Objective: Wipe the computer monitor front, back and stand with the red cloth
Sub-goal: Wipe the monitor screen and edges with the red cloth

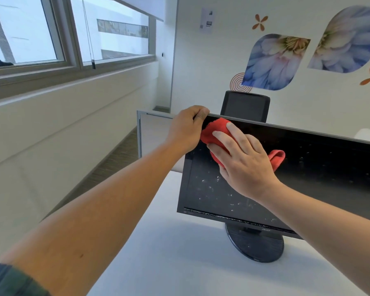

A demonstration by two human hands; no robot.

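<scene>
The left hand (pixel 188 129) grips the top corner of the monitor (pixel 308 167), with its fingers curled over the edge. Just beside it, the right hand (pixel 241 161) lies flat and presses the red cloth (pixel 217 128) on the screen. Most of the cloth hides under it. Below the right arm sits the round stand (pixel 256 246), partly covered. The monitor's right side is cut off, and its back is hidden.

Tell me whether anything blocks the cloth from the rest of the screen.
Nothing visible does. The right hand presses the red cloth onto the monitor screen; only the left hand, gripping the top corner, sits beside it.
</scene>
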